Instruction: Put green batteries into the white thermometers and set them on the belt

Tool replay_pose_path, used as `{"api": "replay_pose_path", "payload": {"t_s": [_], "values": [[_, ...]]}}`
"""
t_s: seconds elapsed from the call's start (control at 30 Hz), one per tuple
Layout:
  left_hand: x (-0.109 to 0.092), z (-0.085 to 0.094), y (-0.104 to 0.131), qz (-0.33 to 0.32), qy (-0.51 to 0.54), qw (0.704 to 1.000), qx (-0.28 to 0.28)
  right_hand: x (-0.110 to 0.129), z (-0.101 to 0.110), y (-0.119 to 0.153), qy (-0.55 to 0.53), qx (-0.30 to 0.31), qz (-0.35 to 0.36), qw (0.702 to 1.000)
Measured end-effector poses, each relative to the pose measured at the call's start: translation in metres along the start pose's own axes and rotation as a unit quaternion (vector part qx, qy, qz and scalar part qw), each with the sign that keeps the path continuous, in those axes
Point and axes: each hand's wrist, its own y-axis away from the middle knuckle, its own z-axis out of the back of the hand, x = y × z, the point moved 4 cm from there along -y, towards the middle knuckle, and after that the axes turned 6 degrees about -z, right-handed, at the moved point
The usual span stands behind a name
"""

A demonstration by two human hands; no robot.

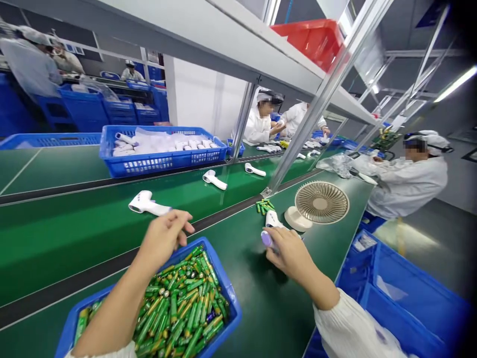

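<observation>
My right hand (288, 251) is closed around a white infrared thermometer (272, 219) above the green bench. Its lilac end pokes out beside my fingers, and my palm hides part of the handle. Above the back rim of a blue bin (233, 303), my left hand (164, 241) has loosely bent fingers with gaps between them and nothing visible in them. Green and gold batteries (186, 298) fill that bin. Just beyond my left hand, another thermometer (143, 202) lies on the belt, its handle end partly behind the hand. A few loose batteries (264, 206) lie past my right hand.
A beige fan (322, 203) stands right of my right hand. More thermometers (215, 180) lie along the green belt (89, 223). A blue basket (160, 161) of white parts sits beyond it. A metal post (298, 134) rises between belt and bench. Co-workers (410, 174) sit farther off.
</observation>
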Motion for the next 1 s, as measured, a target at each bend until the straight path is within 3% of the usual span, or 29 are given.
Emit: {"api": "replay_pose_path", "payload": {"t_s": [0.1, 0.17, 0.2, 0.27, 0.37, 0.47, 0.57, 0.7, 0.77, 0.83, 0.9, 1.0], "values": [[-0.001, -0.031, 0.017, 0.120, 0.125, 0.965, 0.197, 0.049, 0.029, -0.025, -0.090, -0.107, 0.118, 0.983], [-0.007, -0.043, 0.025, 0.142, 0.224, 0.934, 0.241, 0.089, 0.037, -0.039, -0.147, -0.152, 0.206, 0.955], [-0.008, -0.045, 0.026, 0.138, 0.266, 0.929, 0.217, 0.107, 0.037, -0.044, -0.178, -0.164, 0.242, 0.940], [-0.007, -0.040, 0.021, 0.119, 0.314, 0.936, 0.103, 0.135, 0.035, -0.048, -0.255, -0.180, 0.276, 0.909], [0.001, -0.019, 0.009, 0.062, 0.283, 0.954, -0.080, 0.149, 0.028, -0.047, -0.375, -0.185, 0.198, 0.886], [-0.001, 0.002, 0.003, -0.044, 0.151, 0.973, -0.170, 0.150, 0.015, -0.042, -0.346, -0.083, 0.124, 0.926], [-0.006, 0.007, 0.004, -0.088, 0.100, 0.973, -0.187, 0.160, -0.004, -0.033, -0.173, 0.070, 0.188, 0.964], [-0.006, 0.001, 0.007, -0.017, 0.225, 0.962, -0.156, 0.169, -0.023, -0.028, -0.077, 0.133, 0.237, 0.959], [-0.003, 0.000, 0.006, 0.033, 0.297, 0.942, -0.151, 0.169, -0.022, -0.030, -0.133, 0.131, 0.219, 0.958], [0.002, -0.001, 0.004, 0.075, 0.349, 0.923, -0.141, 0.165, -0.016, -0.038, -0.252, 0.098, 0.146, 0.952], [0.006, -0.004, 0.002, 0.100, 0.381, 0.911, -0.122, 0.160, -0.008, -0.047, -0.368, 0.048, 0.078, 0.925], [0.010, -0.009, 0.001, 0.103, 0.392, 0.908, -0.106, 0.161, 0.001, -0.057, -0.460, -0.046, 0.065, 0.885]]}}
